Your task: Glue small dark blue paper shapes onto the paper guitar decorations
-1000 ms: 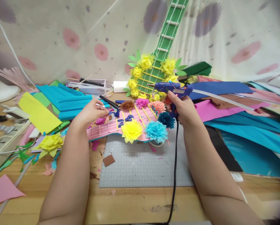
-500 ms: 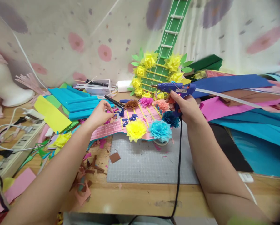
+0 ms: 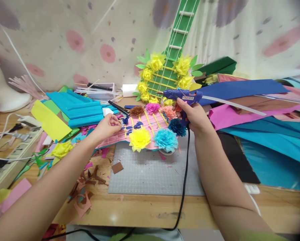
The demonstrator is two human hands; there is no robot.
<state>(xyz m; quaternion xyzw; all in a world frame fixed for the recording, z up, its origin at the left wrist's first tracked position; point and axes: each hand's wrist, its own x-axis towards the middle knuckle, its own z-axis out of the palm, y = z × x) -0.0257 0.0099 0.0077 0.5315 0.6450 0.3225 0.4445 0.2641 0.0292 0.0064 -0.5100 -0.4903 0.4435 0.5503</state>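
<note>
My right hand [image 3: 197, 117] is closed round the handle of a blue hot glue gun [image 3: 182, 95], a white glue stick [image 3: 235, 104] jutting from its back. Its nozzle points left, above a pink paper guitar [image 3: 112, 138]. My left hand [image 3: 107, 126] is over the guitar's left part, fingertips pressed together; whatever they pinch is hidden. Dark blue paper bits [image 3: 138, 125] and a crumpled blue piece [image 3: 125, 119] lie just right of it. Paper flowers ring the guitar body: yellow [image 3: 140, 139], light blue [image 3: 165, 140], dark teal [image 3: 177, 127], brown [image 3: 136, 110], magenta [image 3: 152, 107] and coral.
A green paper guitar [image 3: 175, 43] with yellow flowers leans at the back. Beneath the pink one lies a grey cutting mat [image 3: 155, 177]. Blue folded paper [image 3: 82, 108], a power strip [image 3: 16, 157] and scraps fill the left; paper sheets [image 3: 265, 134] pile up right. The gun's black cord [image 3: 186, 167] hangs in front.
The view has shifted, so most things sit slightly further left. My left hand has turned, its fingers drawn closer together. The right hand keeps the glue gun in nearly the same pose.
</note>
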